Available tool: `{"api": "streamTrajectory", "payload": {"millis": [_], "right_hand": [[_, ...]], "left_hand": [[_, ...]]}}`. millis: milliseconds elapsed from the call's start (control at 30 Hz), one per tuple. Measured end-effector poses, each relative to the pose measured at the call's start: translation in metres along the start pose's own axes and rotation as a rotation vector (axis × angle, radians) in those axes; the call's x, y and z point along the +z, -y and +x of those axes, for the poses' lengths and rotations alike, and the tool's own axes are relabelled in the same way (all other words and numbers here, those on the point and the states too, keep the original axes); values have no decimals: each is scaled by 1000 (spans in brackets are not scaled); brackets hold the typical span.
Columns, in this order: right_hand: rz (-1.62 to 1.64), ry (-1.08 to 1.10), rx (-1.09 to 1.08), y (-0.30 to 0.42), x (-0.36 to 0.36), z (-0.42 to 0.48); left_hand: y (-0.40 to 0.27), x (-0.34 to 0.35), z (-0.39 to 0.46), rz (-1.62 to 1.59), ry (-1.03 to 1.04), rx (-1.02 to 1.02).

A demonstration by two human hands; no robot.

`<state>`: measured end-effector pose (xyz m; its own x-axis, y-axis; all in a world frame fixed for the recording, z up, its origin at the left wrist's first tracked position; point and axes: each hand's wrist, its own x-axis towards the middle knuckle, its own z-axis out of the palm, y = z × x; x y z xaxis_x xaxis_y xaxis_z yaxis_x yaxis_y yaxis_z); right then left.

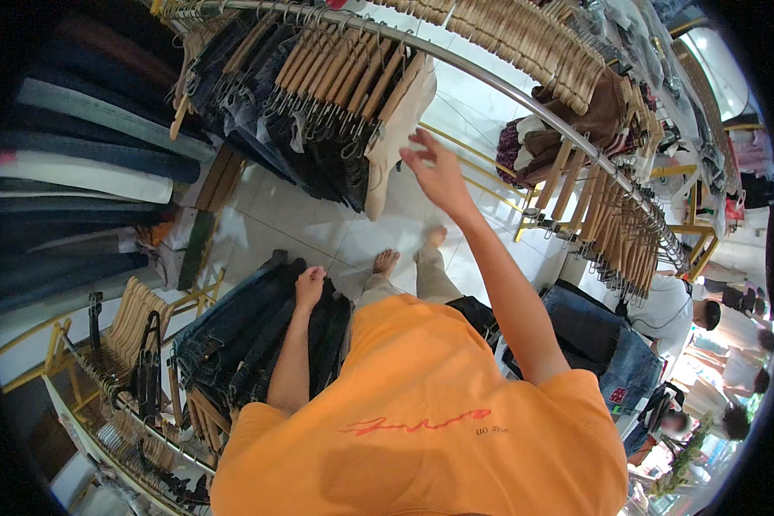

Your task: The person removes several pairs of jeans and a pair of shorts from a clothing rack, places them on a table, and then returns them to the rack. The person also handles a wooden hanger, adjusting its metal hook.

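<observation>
My right hand [435, 171] is raised with its fingers apart, next to a cream garment [400, 109] at the near end of a row of clothes. No object shows in it. Wooden clip hangers [345, 68] carry dark denim jeans [309, 151] along the same rail. Lower down, my left hand [309, 286] hovers beside or against dark blue jeans [242, 329] hanging at my left. Its fingers are curled, and whether they pinch anything is not visible.
A curved metal rail [490, 80] crosses ahead, bearing bare wooden hangers [596, 213] at right. Folded jeans [90, 174] are stacked at left. More denim [619, 348] lies at right, near a person in white [667, 303]. Below is a tiled floor [297, 219].
</observation>
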<state>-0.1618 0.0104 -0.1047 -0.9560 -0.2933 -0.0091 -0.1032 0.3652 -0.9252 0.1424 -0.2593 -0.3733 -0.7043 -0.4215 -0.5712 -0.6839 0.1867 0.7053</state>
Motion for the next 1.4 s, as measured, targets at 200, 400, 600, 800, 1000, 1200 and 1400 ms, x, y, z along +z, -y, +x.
{"api": "streamTrajectory", "payload": {"millis": [200,400,600,800,1000,1200,1400], "right_hand": [[31,-154,110,-14,25,78],[117,-37,308,4,38,112],[14,3,343,-11,32,133],[-209,-173,276,6,10,110],[-421,-155,196,32,-26,46],[-289,-9,175,52,-67,-49],[-128,128,109,45,-139,-159]], "left_hand": [[19,8,-29,-80,-37,-58],[33,6,-36,-145,-85,-89],[28,4,-27,-156,-91,-73],[33,8,-5,-137,-54,10],[12,7,9,20,60,104],[-107,10,-7,-34,183,301],[-298,40,-71,-29,246,675]]}}
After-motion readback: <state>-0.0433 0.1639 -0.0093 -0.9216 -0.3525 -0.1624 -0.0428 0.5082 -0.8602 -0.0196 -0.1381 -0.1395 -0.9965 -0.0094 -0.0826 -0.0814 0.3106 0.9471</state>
